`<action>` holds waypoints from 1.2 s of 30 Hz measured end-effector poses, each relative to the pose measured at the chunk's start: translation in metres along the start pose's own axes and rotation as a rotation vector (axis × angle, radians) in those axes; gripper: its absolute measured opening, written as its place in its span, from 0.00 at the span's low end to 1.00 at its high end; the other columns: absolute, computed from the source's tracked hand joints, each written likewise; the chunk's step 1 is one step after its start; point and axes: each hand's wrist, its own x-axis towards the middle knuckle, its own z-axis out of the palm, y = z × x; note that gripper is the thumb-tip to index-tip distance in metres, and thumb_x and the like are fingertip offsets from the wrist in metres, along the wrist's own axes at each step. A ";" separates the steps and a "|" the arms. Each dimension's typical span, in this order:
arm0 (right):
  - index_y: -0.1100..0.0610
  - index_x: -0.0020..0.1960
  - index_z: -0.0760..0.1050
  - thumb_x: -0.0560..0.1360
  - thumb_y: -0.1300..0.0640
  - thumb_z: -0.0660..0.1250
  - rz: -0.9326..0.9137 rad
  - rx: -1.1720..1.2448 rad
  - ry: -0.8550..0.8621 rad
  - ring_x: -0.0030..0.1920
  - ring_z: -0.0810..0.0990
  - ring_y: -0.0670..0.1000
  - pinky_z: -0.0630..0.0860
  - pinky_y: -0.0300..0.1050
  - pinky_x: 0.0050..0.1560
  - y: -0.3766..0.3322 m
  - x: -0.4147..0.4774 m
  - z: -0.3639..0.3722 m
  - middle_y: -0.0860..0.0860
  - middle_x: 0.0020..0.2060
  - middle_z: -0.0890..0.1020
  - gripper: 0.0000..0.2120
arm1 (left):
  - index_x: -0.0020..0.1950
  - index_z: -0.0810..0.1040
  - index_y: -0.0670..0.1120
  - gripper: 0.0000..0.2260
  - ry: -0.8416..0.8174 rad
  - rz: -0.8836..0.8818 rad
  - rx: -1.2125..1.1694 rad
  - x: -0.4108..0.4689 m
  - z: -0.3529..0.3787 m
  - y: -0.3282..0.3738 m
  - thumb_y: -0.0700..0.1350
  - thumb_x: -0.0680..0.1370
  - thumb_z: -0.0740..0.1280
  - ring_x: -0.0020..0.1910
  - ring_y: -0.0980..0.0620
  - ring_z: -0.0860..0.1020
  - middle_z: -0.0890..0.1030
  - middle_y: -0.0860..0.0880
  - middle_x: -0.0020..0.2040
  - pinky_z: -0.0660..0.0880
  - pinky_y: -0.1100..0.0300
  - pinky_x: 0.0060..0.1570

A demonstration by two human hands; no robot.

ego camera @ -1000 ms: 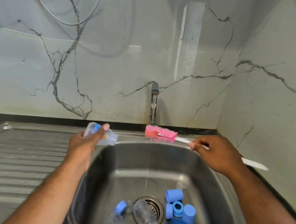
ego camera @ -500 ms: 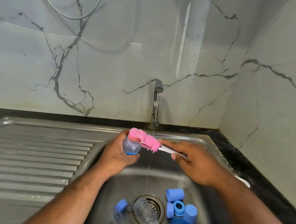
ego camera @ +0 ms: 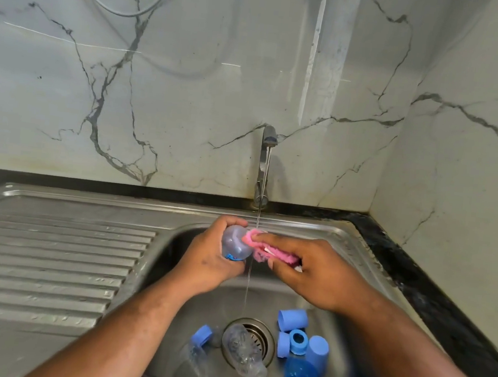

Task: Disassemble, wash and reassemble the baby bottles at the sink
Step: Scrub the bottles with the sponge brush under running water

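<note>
Brought together by the sink's [ego camera: 344, 232] back rim, the light, likely slippery bottle [ego camera: 235, 243] is gripped mid-body by the left hand [ego camera: 207, 263], sponge [ego camera: 261, 249] pinched by the right hand [ego camera: 319, 271].

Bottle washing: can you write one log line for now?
step: scrub | left hand: holds bottle | right hand: grips brush | tap: running | sink: caps waiting

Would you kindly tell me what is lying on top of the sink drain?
A clear bottle lies on its side across the drain, covering its left half. Only the drain's right side shows; whatever sits beneath the bottle is hidden.
</note>
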 end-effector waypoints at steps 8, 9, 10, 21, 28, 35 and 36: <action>0.39 0.69 0.75 0.78 0.50 0.70 0.011 0.069 0.171 0.57 0.78 0.40 0.75 0.35 0.58 -0.008 0.002 0.010 0.40 0.57 0.80 0.20 | 0.57 0.74 0.56 0.26 -0.077 -0.007 0.015 -0.003 0.012 0.011 0.38 0.65 0.78 0.45 0.58 0.81 0.82 0.54 0.48 0.75 0.65 0.42; 0.39 0.67 0.77 0.77 0.51 0.71 -0.006 0.088 0.147 0.56 0.79 0.39 0.74 0.33 0.57 -0.010 0.002 0.008 0.39 0.56 0.82 0.19 | 0.57 0.74 0.56 0.25 -0.061 -0.013 -0.002 -0.003 0.010 0.009 0.39 0.65 0.78 0.46 0.56 0.82 0.82 0.53 0.48 0.77 0.61 0.43; 0.40 0.65 0.78 0.77 0.52 0.72 -0.007 0.098 0.114 0.54 0.79 0.39 0.74 0.31 0.54 -0.010 0.002 0.008 0.39 0.54 0.83 0.18 | 0.57 0.75 0.55 0.25 -0.061 -0.020 -0.016 -0.002 0.009 0.007 0.40 0.64 0.78 0.46 0.54 0.82 0.82 0.53 0.49 0.78 0.59 0.44; 0.38 0.57 0.83 0.73 0.50 0.70 0.042 0.089 0.030 0.48 0.81 0.38 0.78 0.35 0.48 -0.013 0.002 -0.002 0.34 0.48 0.84 0.14 | 0.58 0.77 0.54 0.29 -0.136 -0.074 -0.110 -0.007 0.017 0.006 0.50 0.57 0.76 0.49 0.49 0.83 0.84 0.50 0.50 0.82 0.45 0.52; 0.40 0.58 0.81 0.70 0.41 0.63 0.047 0.045 0.096 0.47 0.80 0.41 0.79 0.43 0.47 -0.017 0.003 0.001 0.39 0.47 0.83 0.18 | 0.57 0.78 0.51 0.26 -0.129 -0.103 -0.155 -0.009 0.027 0.013 0.43 0.60 0.77 0.47 0.48 0.84 0.84 0.49 0.48 0.81 0.44 0.51; 0.41 0.53 0.81 0.73 0.38 0.64 0.092 -0.049 0.181 0.42 0.79 0.40 0.79 0.45 0.45 -0.015 0.002 -0.005 0.39 0.43 0.83 0.13 | 0.54 0.78 0.52 0.24 -0.156 -0.115 -0.178 -0.012 0.032 0.019 0.44 0.60 0.76 0.44 0.51 0.83 0.84 0.49 0.46 0.81 0.47 0.48; 0.41 0.54 0.81 0.73 0.40 0.65 0.073 0.003 0.152 0.44 0.80 0.40 0.79 0.43 0.46 -0.019 0.003 -0.002 0.38 0.45 0.84 0.13 | 0.55 0.78 0.52 0.25 -0.138 -0.123 -0.195 -0.011 0.030 0.018 0.45 0.59 0.76 0.46 0.50 0.83 0.85 0.48 0.47 0.81 0.46 0.49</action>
